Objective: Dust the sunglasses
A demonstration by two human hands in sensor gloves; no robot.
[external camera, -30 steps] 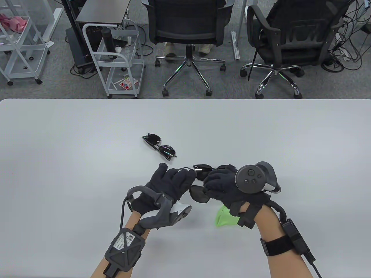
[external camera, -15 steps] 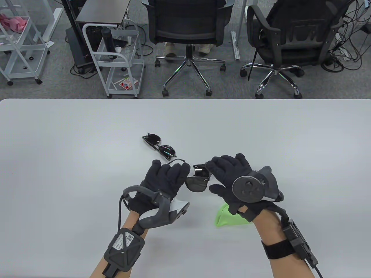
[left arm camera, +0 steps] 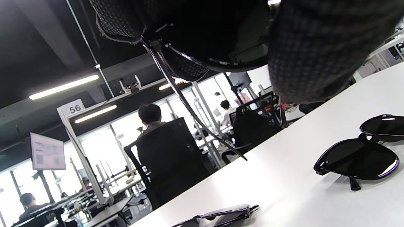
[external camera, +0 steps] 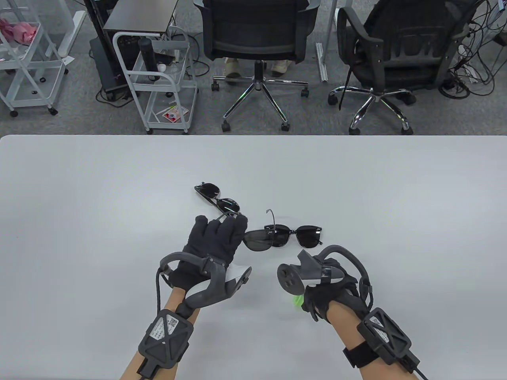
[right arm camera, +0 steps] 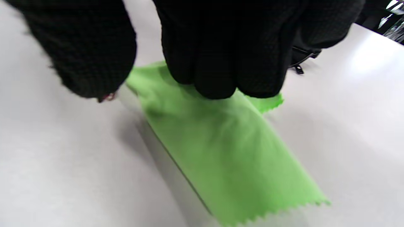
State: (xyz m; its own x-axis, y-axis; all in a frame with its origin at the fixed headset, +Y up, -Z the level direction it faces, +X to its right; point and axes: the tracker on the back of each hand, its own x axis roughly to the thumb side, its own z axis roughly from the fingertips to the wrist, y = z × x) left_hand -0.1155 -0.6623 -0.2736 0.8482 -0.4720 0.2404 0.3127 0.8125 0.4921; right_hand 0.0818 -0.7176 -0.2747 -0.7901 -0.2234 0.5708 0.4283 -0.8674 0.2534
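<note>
My left hand (external camera: 222, 237) holds one pair of black sunglasses (external camera: 256, 241) by its frame. In the left wrist view its lens (left arm camera: 221, 60) sits between my fingers (left arm camera: 315, 47), with a thin temple arm hanging down. A second open pair (external camera: 307, 235) lies on the table just to the right, also in the left wrist view (left arm camera: 356, 160). My right hand (external camera: 324, 293) is near the table's front, over the green cloth (external camera: 297, 301). In the right wrist view my fingertips (right arm camera: 217, 72) touch the cloth's (right arm camera: 227, 151) far edge, and the thumb stays apart at the left.
A third, folded pair of sunglasses (external camera: 218, 200) lies just beyond my left hand and shows in the left wrist view (left arm camera: 221, 216). The white table (external camera: 79, 198) ends at a far edge, with office chairs (external camera: 257, 35) and wire carts (external camera: 158, 79) behind it.
My right hand let go of the sunglasses and drew back toward me, down onto the green cloth. One open pair now lies on the table. My left hand shifted slightly left with its pair.
</note>
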